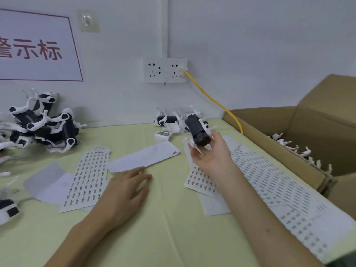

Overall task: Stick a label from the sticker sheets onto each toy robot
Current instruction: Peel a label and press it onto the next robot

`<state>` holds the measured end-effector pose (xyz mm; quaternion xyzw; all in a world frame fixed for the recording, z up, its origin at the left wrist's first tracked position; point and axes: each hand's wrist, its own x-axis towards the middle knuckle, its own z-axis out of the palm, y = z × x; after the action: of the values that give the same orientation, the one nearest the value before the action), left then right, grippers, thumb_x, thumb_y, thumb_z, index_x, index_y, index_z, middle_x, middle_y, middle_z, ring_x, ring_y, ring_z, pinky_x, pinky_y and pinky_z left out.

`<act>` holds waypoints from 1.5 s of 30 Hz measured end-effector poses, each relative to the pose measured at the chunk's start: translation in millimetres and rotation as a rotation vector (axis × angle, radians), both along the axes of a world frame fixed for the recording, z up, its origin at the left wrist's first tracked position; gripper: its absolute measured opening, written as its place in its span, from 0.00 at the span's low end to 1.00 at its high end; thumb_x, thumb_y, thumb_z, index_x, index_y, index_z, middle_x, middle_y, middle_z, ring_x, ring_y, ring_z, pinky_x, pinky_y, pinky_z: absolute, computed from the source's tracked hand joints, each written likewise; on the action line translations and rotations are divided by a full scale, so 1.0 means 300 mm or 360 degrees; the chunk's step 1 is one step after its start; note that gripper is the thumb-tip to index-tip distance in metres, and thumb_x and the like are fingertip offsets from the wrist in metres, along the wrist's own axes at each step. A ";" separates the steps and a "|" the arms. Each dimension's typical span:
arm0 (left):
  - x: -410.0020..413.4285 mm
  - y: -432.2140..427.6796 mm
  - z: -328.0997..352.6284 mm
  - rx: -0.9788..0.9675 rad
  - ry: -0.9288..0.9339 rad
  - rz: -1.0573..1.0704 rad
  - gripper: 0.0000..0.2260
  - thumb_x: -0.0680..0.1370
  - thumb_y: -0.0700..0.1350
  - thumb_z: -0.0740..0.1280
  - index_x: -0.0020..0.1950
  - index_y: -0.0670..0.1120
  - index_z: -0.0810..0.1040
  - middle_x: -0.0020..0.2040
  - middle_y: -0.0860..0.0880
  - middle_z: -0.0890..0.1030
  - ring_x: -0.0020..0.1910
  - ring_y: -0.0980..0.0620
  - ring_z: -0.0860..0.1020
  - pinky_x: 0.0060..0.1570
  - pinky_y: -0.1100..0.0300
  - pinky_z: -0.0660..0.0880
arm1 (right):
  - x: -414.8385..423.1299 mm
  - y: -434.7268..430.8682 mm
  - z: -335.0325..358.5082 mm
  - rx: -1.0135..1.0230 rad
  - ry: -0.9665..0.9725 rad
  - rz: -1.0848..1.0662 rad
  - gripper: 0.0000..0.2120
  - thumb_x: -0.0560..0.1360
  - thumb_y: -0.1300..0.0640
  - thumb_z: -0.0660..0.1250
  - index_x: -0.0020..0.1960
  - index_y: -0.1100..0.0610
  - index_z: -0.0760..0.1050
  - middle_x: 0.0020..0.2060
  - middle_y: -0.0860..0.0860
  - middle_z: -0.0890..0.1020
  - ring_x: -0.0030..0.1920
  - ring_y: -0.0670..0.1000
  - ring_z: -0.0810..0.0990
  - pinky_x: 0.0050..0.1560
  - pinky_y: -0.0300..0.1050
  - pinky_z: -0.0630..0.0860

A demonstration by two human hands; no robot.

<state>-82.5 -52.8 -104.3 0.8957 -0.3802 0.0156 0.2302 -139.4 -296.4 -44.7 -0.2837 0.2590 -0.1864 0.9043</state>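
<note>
One black-and-white toy robot (198, 132) sat tilted in the right hand (210, 154); sticker sheets (86, 176) lay flat on the table (173, 218).

Wall sign (38, 26) reads "示标" in red; the sticker sheets (88, 176) are illegible.

The white wall sign with red characters (38, 47) and a black-and-white toy robot (7, 210) at lower left run off the left edge. The brown cardboard box (317, 120) is cut by the right edge, and its near wall hides most of its contents. Print on the white sticker sheets (86, 178) is too small to read.
</note>
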 end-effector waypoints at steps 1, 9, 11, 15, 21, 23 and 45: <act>0.001 -0.001 -0.001 0.0013 -0.0006 0.0003 0.18 0.84 0.49 0.65 0.74 0.54 0.76 0.79 0.53 0.69 0.77 0.52 0.68 0.74 0.54 0.63 | -0.010 -0.047 0.010 0.0021 -0.0013 -0.0088 0.16 0.81 0.47 0.65 0.60 0.59 0.77 0.55 0.61 0.79 0.53 0.59 0.79 0.41 0.44 0.79; 0.002 -0.006 -0.015 0.0063 -0.0014 0.0034 0.18 0.85 0.52 0.62 0.76 0.57 0.72 0.80 0.56 0.66 0.79 0.56 0.64 0.72 0.57 0.61 | -0.112 -0.464 0.098 -0.0106 -0.0146 -0.0536 0.23 0.85 0.40 0.53 0.67 0.56 0.73 0.68 0.58 0.74 0.59 0.56 0.78 0.66 0.47 0.74; -0.001 -0.008 -0.013 0.0069 -0.0020 0.0033 0.18 0.85 0.52 0.61 0.76 0.57 0.72 0.80 0.56 0.65 0.79 0.56 0.64 0.73 0.58 0.61 | -0.124 -0.537 0.120 -0.0096 -0.0230 -0.0672 0.28 0.85 0.41 0.53 0.80 0.55 0.59 0.78 0.58 0.64 0.74 0.60 0.70 0.74 0.56 0.67; 0.000 -0.009 -0.009 0.0050 -0.0033 0.0028 0.18 0.85 0.52 0.61 0.76 0.58 0.70 0.81 0.57 0.63 0.79 0.57 0.63 0.74 0.59 0.59 | -0.080 -0.491 0.100 -0.0644 0.0146 -0.0448 0.21 0.85 0.52 0.58 0.76 0.56 0.67 0.72 0.55 0.74 0.63 0.57 0.79 0.63 0.52 0.76; -0.005 -0.009 -0.004 -0.0015 -0.0052 0.0021 0.17 0.84 0.50 0.64 0.73 0.56 0.75 0.78 0.56 0.67 0.78 0.56 0.64 0.72 0.57 0.62 | 0.012 -0.186 0.047 -0.0901 0.0118 0.0160 0.12 0.81 0.56 0.62 0.58 0.57 0.82 0.52 0.53 0.87 0.47 0.52 0.85 0.48 0.43 0.75; -0.009 -0.012 0.004 -0.0078 -0.0078 0.0054 0.15 0.83 0.49 0.66 0.70 0.56 0.77 0.76 0.56 0.70 0.76 0.55 0.65 0.70 0.56 0.63 | 0.047 -0.080 0.042 -0.1042 0.0103 0.0386 0.10 0.80 0.56 0.64 0.54 0.56 0.84 0.48 0.53 0.87 0.42 0.50 0.85 0.45 0.42 0.76; 0.051 0.018 -0.007 0.0072 -0.0096 0.0284 0.16 0.84 0.49 0.57 0.70 0.48 0.72 0.73 0.48 0.70 0.74 0.47 0.63 0.76 0.48 0.53 | 0.762 0.752 0.111 -0.3381 -0.0060 0.0694 0.56 0.62 0.41 0.82 0.80 0.50 0.54 0.77 0.57 0.57 0.74 0.63 0.64 0.65 0.58 0.71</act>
<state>-67.3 -47.5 -106.4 0.9300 -0.3061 0.0545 0.1961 89.2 -70.7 -11.3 -0.9587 -0.1045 -0.1551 0.2142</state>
